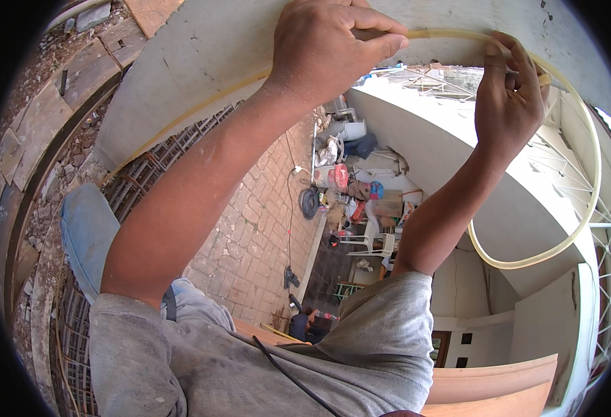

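Note:
A thin, yellowish, bendable tube or strip runs along the lower edge of a grey plastered surface overhead. My left hand is raised to that surface, thumb and fingers pinching the tube near the top middle. To its right, my right hand also grips the tube, with its fingers curled. Between the hands the tube lies close along the surface. Beyond my right hand it hangs in a wide loop down past my forearm. A short yellowish piece shows by my right fingers; whether it is the tube's end I cannot tell.
Far below lies a paved floor with buckets, white chairs and a coiled black hose. A person is down there. Steel rebar and rubble are at left; a white curved wall and steel trusses at right.

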A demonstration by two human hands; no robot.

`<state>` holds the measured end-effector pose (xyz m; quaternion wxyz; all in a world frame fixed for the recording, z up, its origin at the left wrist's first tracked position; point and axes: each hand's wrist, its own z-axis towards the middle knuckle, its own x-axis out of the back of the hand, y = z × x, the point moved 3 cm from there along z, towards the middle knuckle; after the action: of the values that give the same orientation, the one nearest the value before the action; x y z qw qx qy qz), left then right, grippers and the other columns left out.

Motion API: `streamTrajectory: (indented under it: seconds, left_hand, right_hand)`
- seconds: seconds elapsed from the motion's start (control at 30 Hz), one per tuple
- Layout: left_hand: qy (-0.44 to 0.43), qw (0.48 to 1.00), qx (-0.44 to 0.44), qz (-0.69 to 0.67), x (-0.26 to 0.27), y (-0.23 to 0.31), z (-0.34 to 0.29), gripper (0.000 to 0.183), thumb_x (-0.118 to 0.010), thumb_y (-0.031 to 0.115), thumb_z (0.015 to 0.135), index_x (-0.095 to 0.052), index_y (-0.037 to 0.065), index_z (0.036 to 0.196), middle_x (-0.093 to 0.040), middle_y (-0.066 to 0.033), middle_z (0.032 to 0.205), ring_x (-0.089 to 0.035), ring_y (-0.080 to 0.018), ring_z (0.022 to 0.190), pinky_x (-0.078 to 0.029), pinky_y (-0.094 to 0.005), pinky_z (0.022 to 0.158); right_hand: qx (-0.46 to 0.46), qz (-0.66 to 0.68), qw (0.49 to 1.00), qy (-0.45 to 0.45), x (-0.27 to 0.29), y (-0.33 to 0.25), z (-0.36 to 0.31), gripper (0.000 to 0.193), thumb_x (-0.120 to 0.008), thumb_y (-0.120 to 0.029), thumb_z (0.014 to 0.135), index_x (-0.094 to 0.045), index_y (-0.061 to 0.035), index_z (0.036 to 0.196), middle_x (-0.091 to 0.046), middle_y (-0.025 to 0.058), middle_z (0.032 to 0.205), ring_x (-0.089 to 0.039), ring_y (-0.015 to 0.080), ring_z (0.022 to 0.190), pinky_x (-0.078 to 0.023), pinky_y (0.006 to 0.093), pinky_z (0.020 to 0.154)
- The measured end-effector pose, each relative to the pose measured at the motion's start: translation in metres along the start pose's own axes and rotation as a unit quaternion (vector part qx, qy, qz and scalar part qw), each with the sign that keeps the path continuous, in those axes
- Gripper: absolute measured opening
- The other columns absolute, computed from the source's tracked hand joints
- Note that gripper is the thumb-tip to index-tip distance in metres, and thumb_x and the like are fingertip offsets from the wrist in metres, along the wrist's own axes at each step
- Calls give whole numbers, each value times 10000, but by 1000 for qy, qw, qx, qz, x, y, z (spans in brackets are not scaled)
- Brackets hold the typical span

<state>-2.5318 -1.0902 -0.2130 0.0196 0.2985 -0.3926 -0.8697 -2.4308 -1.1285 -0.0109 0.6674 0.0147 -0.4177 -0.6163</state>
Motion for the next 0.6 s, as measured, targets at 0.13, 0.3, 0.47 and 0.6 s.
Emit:
streamTrajectory:
  seconds: [0.13, 0.3, 0.47, 0.6]
  left_hand:
    - [-5, 1000, 2, 0, 0, 0, 1, 137, -863, 150, 783, -842, 148, 919, -627, -17, 776, -585, -198, 795, -497, -358, 742]
    - [4, 1000, -8, -2, 1, 3, 1, 136, -863, 145, 785, -842, 148, 920, -631, -16, 777, -586, -199, 793, -495, -359, 738]
    - [5, 1000, -6, -8, 1, 4, 1, 133, -863, 142, 786, -843, 147, 917, -638, -16, 775, -590, -199, 789, -495, -358, 738]
    - [2, 1000, -9, -5, 1, 3, 1, 133, -864, 146, 786, -843, 145, 917, -637, -19, 773, -590, -202, 788, -494, -357, 739]
  right_hand:
    - [3, -10, 1000, -7, 1, 0, 0, 178, -780, -209, 930, -831, -208, 1100, -657, -31, 916, -492, 38, 689, -456, 229, 671]
    - [-7, 9, 1000, -3, 0, 0, 0, 183, -779, -206, 927, -831, -194, 1102, -662, -25, 899, -517, 55, 736, -461, 250, 701]
    - [8, 4, 1000, -4, 1, 1, 1, 188, -782, -202, 923, -830, -177, 1102, -669, -20, 900, -529, 60, 752, -465, 259, 712]
    - [3, 18, 1000, -1, 0, 3, 0, 192, -784, -199, 924, -829, -176, 1109, -664, -23, 883, -524, 57, 748, -460, 251, 698]
